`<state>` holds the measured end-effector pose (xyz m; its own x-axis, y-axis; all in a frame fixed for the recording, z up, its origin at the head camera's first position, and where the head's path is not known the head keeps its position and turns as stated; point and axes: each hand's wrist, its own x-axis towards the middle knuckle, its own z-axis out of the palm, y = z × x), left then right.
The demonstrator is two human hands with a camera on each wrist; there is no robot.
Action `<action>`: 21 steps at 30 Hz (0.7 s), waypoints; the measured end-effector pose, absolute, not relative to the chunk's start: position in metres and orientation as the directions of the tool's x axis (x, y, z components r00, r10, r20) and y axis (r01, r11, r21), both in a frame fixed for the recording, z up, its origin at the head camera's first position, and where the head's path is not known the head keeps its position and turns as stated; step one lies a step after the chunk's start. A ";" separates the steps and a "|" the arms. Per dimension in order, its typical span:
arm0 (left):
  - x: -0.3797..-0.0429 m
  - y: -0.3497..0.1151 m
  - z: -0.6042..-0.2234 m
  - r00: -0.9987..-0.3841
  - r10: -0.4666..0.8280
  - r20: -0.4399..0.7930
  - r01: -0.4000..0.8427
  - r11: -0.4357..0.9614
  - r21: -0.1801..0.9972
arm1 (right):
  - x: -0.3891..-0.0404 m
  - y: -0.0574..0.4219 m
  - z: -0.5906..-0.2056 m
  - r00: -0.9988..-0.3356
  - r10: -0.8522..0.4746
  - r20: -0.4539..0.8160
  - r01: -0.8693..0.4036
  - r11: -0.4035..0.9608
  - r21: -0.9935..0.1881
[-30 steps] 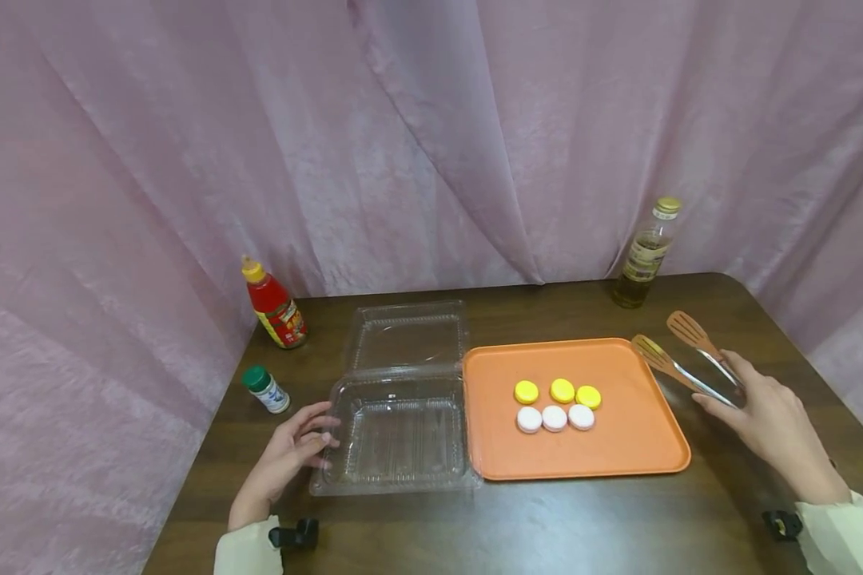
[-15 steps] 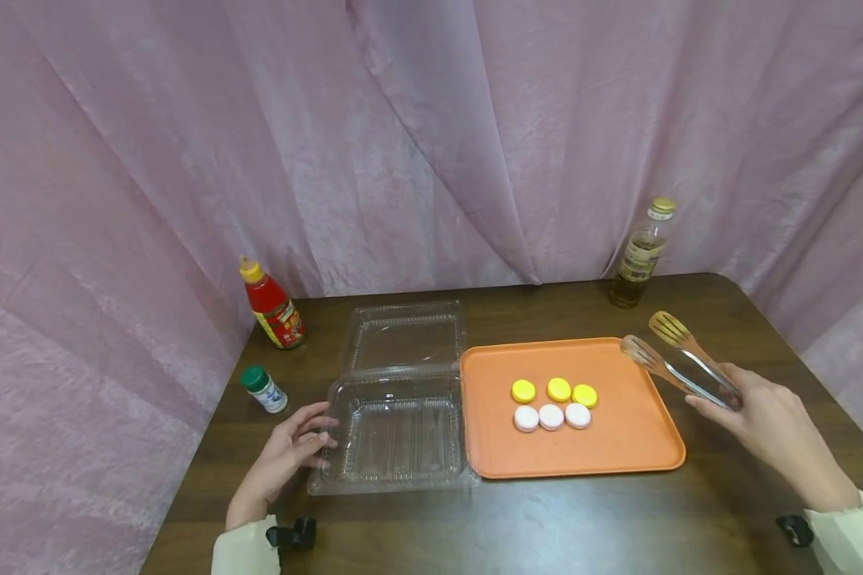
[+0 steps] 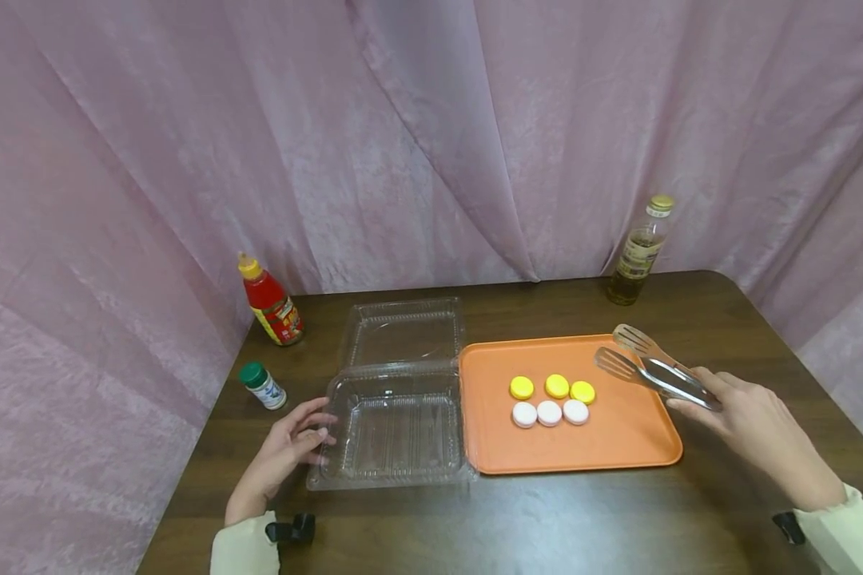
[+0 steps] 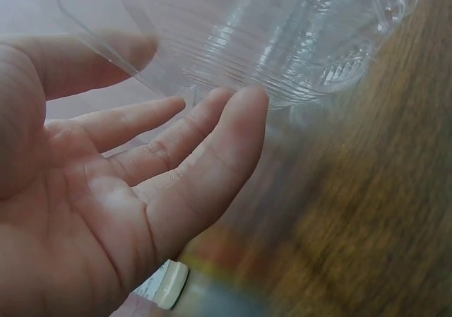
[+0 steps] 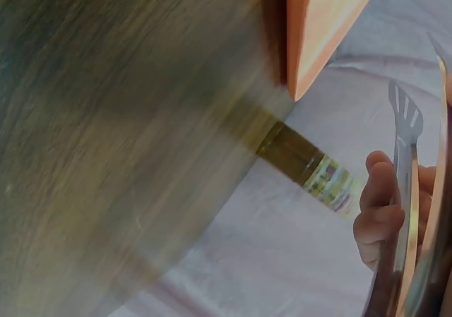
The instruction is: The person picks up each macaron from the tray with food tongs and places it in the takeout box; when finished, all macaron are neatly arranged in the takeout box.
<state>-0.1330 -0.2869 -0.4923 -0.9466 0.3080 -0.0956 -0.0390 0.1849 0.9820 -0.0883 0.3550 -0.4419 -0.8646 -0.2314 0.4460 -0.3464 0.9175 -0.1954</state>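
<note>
Here, the right hand (image 3: 751,423), its fingers curled round the tongs (image 3: 667,387), is nearer the macarons (image 3: 549,412), leftward of their parted tips, than the left hand (image 3: 288,447), its fingers slack and empty.

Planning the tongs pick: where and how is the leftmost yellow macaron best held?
Likely grip the leftmost yellow macaron by its left and right edges, tongs coming down from above: it lies flat, with bare tray left and a gap right, while a white macaron sits close in front.

The tongs (image 3: 665,386) moved left across the tray's (image 3: 618,435) corner.
</note>
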 end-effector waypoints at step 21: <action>-0.132 -0.287 -0.492 -0.949 0.293 -0.120 -0.056 0.218 0.974 | -0.090 0.338 -0.463 -0.867 -0.328 0.376 -0.402 0.905 -0.138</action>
<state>-0.1318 -0.2872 -0.4923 -0.9486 0.2930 -0.1198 -0.0556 0.2184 0.9743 -0.0902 0.3375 -0.4628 -0.8668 -0.3277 0.3760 -0.4019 0.9053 -0.1376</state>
